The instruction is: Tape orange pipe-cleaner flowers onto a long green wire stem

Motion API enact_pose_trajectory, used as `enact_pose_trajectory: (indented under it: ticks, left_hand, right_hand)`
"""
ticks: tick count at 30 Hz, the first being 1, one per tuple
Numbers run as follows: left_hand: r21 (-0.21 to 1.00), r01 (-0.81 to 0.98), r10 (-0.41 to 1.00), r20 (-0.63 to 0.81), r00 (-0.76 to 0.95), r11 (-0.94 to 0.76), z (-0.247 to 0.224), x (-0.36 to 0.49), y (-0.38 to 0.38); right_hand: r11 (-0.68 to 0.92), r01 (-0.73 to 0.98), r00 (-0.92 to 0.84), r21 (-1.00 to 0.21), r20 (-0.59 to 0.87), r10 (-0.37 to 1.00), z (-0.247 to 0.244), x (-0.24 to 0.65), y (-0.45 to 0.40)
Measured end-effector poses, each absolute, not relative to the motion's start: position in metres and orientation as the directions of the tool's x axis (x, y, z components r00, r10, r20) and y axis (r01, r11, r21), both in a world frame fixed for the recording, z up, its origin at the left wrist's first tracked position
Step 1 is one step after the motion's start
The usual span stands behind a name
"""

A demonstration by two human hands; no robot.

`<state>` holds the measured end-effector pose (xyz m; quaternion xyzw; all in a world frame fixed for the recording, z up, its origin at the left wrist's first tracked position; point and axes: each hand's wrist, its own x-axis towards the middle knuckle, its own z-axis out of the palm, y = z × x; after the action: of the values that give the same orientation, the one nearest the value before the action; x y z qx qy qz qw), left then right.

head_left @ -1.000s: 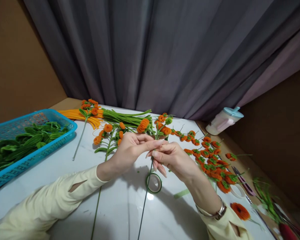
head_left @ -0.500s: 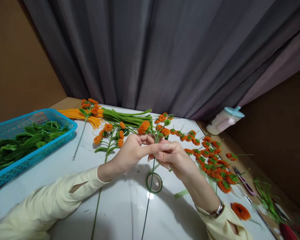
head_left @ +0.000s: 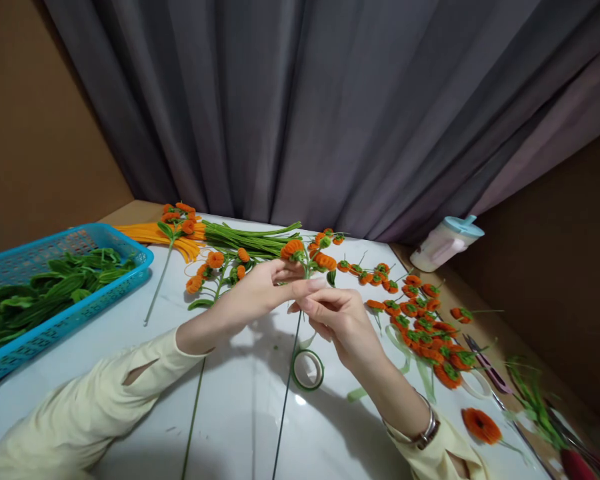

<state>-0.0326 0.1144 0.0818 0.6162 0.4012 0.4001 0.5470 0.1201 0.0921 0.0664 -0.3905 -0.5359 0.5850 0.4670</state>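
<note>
Chenille flower sprig (head_left: 307,265) stands nearly upright between my hands above the white table (head_left: 230,413); I expect it light, its orange blooms (head_left: 324,261) soft and crushable, its wire stem (head_left: 287,400) thin and bendable. Best hold is below the blooms: my left hand (head_left: 267,287) closes thumb and fingers there, my right hand (head_left: 343,322) pinches just beneath. Green tape roll (head_left: 310,387) lies under them.

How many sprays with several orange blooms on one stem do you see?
3 I can make out: a spray in the left hand, a second spray lying left of that hand, a third spray across the orange strips. Others may be hidden.
</note>
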Motion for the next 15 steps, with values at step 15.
enact_pose_trajectory:
  ticks: [15]
  left_hand:
    - [0.147, 0.730, 0.713, 0.409, 0.569, -0.667, 0.153, -0.040, 0.104]
  right_hand:
    - [0.022, -0.131, -0.319, -0.991, 0.064, 0.946, 0.067, 0.114, 0.095]
